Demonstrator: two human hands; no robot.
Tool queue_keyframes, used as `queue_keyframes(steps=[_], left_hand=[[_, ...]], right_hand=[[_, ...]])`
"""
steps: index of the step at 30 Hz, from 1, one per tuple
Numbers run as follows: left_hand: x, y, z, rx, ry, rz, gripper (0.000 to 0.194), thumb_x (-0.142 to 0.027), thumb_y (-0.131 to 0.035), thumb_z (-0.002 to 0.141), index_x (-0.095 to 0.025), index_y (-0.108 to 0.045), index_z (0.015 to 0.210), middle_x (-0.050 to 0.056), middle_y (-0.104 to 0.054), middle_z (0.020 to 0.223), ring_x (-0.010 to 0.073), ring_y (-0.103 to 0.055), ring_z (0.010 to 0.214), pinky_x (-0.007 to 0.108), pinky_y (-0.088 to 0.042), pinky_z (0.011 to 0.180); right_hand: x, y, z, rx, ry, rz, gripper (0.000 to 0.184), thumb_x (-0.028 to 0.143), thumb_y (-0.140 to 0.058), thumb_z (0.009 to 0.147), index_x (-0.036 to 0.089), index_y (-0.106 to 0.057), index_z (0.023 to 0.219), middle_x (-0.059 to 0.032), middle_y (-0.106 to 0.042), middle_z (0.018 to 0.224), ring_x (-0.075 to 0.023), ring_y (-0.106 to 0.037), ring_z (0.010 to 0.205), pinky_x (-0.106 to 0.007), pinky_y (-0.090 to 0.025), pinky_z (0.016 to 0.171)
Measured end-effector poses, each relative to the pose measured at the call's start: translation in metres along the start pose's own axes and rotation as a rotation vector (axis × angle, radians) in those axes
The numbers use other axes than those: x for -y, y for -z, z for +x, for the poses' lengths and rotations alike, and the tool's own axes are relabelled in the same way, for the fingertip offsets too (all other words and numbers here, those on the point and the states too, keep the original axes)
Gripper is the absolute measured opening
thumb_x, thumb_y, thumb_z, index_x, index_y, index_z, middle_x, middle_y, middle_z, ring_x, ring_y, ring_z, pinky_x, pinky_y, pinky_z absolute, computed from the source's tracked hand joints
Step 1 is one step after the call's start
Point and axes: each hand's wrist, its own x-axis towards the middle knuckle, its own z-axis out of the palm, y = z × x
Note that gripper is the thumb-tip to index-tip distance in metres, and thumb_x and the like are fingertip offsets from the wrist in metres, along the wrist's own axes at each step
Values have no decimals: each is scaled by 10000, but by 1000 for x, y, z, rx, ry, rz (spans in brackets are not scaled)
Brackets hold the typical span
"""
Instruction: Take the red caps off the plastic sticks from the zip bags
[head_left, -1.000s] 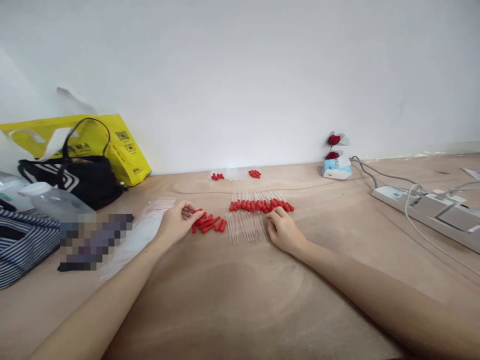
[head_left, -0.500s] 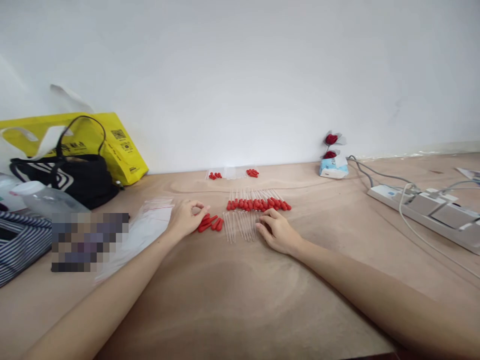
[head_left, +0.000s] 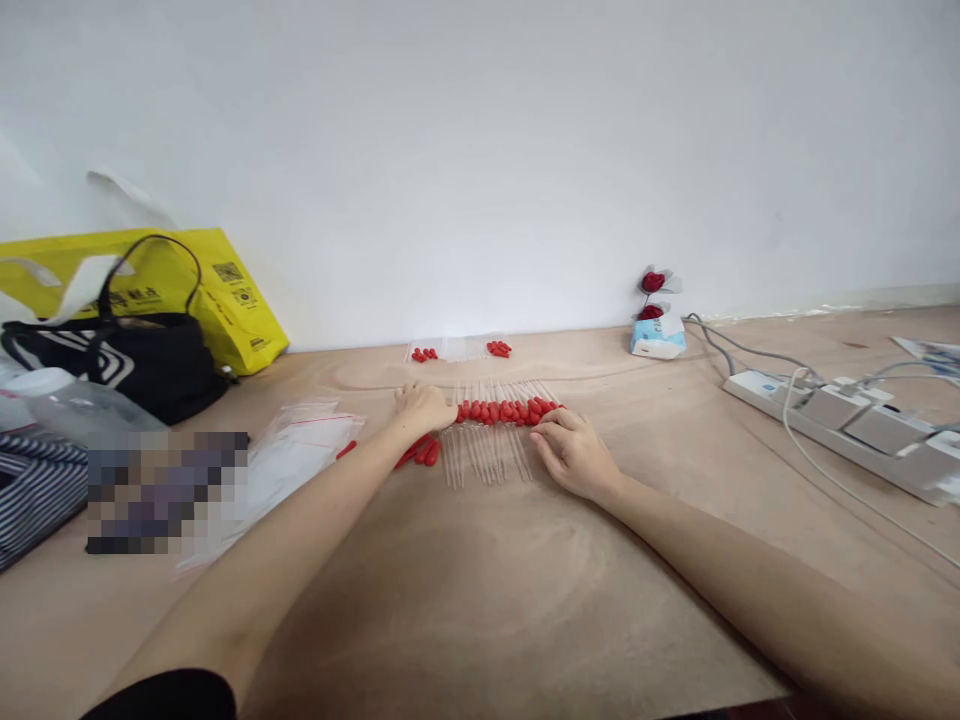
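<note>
A row of clear glass droppers with red rubber bulbs (head_left: 501,411) lies across the middle of the wooden table (head_left: 480,590). My left hand (head_left: 424,406) rests at the row's left end, fingers curled against the bulbs. My right hand (head_left: 571,452) presses at the right end, fingers bent around the last bulbs. Bare glass tubes (head_left: 484,458) fan out toward me between the hands. A few loose red bulbs (head_left: 421,452) lie just under my left wrist, and one stray red bulb (head_left: 346,450) sits further left.
Clear plastic bags (head_left: 289,452) lie left of the hands. A black handbag (head_left: 131,365), yellow bag (head_left: 217,290) and striped cloth (head_left: 34,490) crowd the left. Two small bulb piles (head_left: 459,350) sit by the wall. A power strip with cables (head_left: 847,415) and a tissue pack (head_left: 657,335) are right.
My left hand left the loose bulbs and moved right and forward to the row's left end. My right hand shifted up to the row's right end. The row looks pushed tighter together.
</note>
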Motion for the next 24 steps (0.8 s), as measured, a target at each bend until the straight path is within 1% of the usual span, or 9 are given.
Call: queue_keyframes(steps=[4, 7, 10, 12, 15, 16, 17, 20, 24], left_hand=[[-6, 1, 6, 72, 35, 2, 289, -400, -518, 626, -149, -657, 661, 182, -655, 872, 345, -553, 937, 403, -391, 767], [-7, 4, 9, 120, 47, -2, 238, -367, -527, 626, -159, -644, 623, 152, -670, 755, 310, -605, 799, 358, -417, 667], [-2, 12, 5, 105, 25, -6, 252, -351, -494, 676, -145, -635, 638, 141, -655, 681, 292, -612, 697, 338, -410, 588], [5, 19, -5, 47, -14, -5, 278, -328, -431, 740, -135, -627, 704, 140, -648, 715, 286, -607, 713, 337, -404, 593], [16, 25, -31, -62, -108, -1, 289, -286, -342, 821, -133, -583, 867, 128, -635, 833, 261, -592, 792, 327, -401, 641], [20, 24, -41, -100, -164, -3, 281, -283, -327, 841, -142, -559, 915, 113, -630, 856, 244, -589, 797, 318, -402, 649], [23, 22, -51, -153, -254, -8, 266, -277, -321, 854, -145, -540, 930, 100, -629, 843, 227, -591, 766, 308, -404, 634], [28, 9, -79, -320, -502, 20, 229, -263, -333, 874, -154, -532, 842, 65, -619, 759, 198, -583, 701, 292, -409, 621], [22, -12, -96, -582, -774, -13, 255, -249, -338, 888, -150, -520, 740, 48, -601, 724, 162, -562, 671, 275, -416, 642]], right_hand=[[4, -2, 0, -5, 22, -44, 172, 227, -449, 817, 184, -614, 794, -52, -599, 840, -148, -545, 791, -309, -368, 721], [5, -3, 0, -10, 32, -52, 170, 225, -456, 811, 184, -619, 788, -51, -602, 837, -147, -542, 785, -308, -354, 720], [4, -2, -1, -26, 32, -49, 171, 221, -462, 805, 185, -624, 768, -50, -602, 818, -147, -535, 772, -310, -349, 722], [4, -2, -1, -40, 32, -52, 170, 220, -466, 802, 186, -627, 758, -48, -598, 806, -148, -529, 762, -311, -352, 714], [5, -2, -1, -70, 45, -36, 156, 215, -476, 795, 192, -629, 788, -47, -591, 810, -155, -520, 771, -314, -367, 717], [5, -2, -1, -85, 54, -26, 155, 214, -479, 792, 191, -628, 823, -53, -590, 830, -160, -519, 789, -316, -374, 722], [6, -2, -1, -103, 64, -18, 167, 216, -481, 789, 185, -623, 870, -63, -588, 862, -169, -518, 814, -319, -382, 728], [10, -2, 0, -141, 102, -28, 270, 246, -489, 790, 166, -575, 1034, -99, -573, 991, -200, -504, 919, -345, -390, 768], [18, -5, 4, -89, 196, -71, 334, 305, -491, 808, 195, -531, 1120, -79, -576, 1078, -208, -474, 1019, -401, -325, 893]])
